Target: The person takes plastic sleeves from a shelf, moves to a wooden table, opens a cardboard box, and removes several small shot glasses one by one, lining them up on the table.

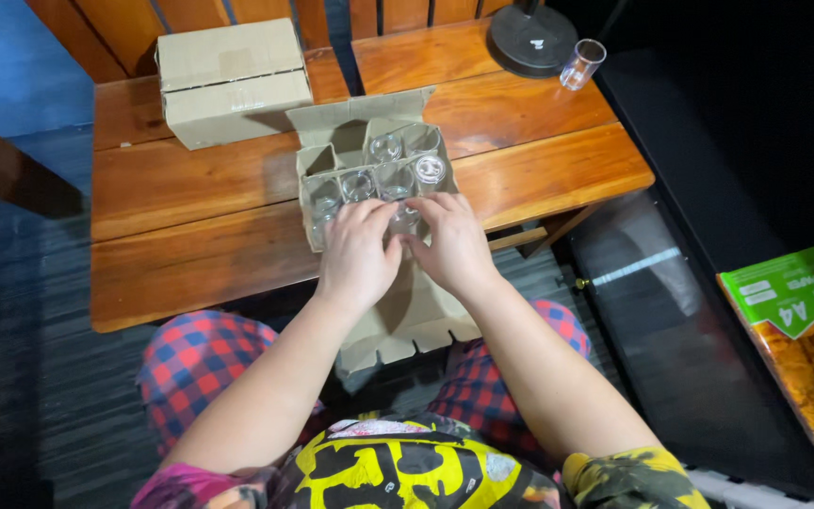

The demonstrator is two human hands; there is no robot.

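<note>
An open cardboard box (332, 127) with divider cells lies on a wooden table (181, 254), its flaps spread out. Several clear small glasses (385, 147) stand in the cells. My left hand (358, 253) and my right hand (452, 243) rest side by side on the box's near row, fingers curled around one small glass (405, 215) between them. Which hand carries its weight is hard to tell. Part of that glass is hidden by my fingers.
A shut cardboard box (231, 77) sits at the table's back left. A lone clear glass (582, 64) stands beside a black round lamp base (531, 38) at the back right. A green paper pack (793, 283) lies on the right. My checked trouser knees are under the table edge.
</note>
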